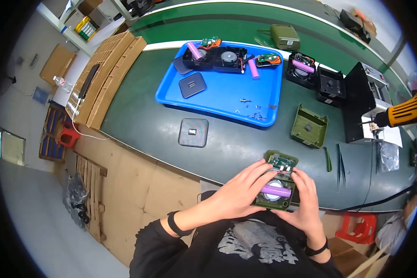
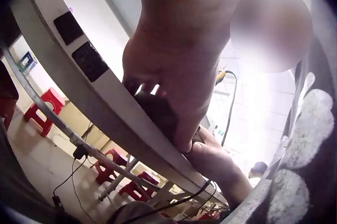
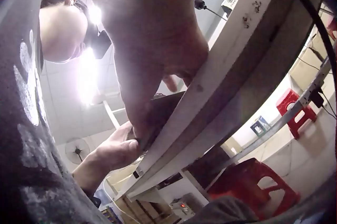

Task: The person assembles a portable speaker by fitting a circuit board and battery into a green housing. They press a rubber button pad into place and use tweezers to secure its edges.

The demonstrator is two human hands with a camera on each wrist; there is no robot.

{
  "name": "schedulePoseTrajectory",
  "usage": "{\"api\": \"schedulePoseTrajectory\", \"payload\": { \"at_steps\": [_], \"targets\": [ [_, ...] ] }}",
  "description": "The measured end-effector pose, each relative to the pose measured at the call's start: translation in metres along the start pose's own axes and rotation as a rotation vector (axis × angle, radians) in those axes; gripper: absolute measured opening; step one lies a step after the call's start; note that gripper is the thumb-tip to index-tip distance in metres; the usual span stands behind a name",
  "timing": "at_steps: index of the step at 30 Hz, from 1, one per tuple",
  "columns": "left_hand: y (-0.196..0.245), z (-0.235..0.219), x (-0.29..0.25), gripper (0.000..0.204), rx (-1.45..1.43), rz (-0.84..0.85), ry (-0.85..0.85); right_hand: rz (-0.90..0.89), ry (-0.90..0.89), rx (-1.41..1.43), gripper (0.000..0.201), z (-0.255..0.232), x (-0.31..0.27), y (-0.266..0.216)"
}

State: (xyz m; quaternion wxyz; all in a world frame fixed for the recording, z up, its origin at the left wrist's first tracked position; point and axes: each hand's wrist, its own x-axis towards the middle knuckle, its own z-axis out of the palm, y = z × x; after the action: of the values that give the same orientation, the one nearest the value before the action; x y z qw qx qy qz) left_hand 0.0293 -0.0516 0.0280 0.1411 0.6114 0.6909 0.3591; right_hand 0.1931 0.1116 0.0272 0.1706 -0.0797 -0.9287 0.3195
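Both hands, left hand [image 1: 238, 192] and right hand [image 1: 305, 204], grip 1 boxy olive plastic housing [image 1: 274, 194] holding a smooth purple cylindrical cell [image 1: 275, 190].

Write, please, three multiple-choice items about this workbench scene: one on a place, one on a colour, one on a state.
1. Where does the grey square grille cover lie?
A. inside the tray
B. on the green table, in front of the tray
C. on the cardboard stack

2. What colour is the cylindrical battery cell in the held device?
A. purple
B. yellow
C. white

3. In what state is the olive-green square plastic device between the hands?
A. closed
B. open, with the inside showing
C. wrapped in a bag

Answers: 1 B, the cover rests on the green table just outside the blue plastic tray. 2 A, the cell shows purple. 3 B, the left hand and right hand grip it while a circuit board is visible.
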Motion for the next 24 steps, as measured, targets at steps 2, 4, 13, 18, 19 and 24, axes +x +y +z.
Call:
{"api": "schedulePoseTrajectory", "payload": {
  "at_steps": [2,4,13,18,19,24],
  "targets": [
    [-0.002,0.001,0.002,0.084,-0.032,0.026,-0.015,-0.019,0.02,0.003,0.092,-0.002,0.0,0.002],
    [-0.005,0.004,0.004,0.087,-0.045,0.022,0.019,-0.021,0.016,0.041,0.09,-0.006,0.001,0.002],
    [0.003,-0.005,0.009,0.087,0.051,0.101,0.008,-0.082,0.059,0.145,0.08,-0.008,-0.002,0.004],
    [0.01,-0.017,0.012,0.082,0.112,0.102,-0.007,-0.118,0.073,0.174,0.079,-0.008,0.002,0.005],
    [0.011,-0.018,0.011,0.082,0.136,0.113,-0.007,-0.139,0.087,0.176,0.078,-0.008,0.003,0.004],
    [0.017,-0.028,0.012,0.082,0.229,0.157,0.011,-0.186,0.147,0.228,0.082,-0.004,0.002,0.006]
  ]
}}
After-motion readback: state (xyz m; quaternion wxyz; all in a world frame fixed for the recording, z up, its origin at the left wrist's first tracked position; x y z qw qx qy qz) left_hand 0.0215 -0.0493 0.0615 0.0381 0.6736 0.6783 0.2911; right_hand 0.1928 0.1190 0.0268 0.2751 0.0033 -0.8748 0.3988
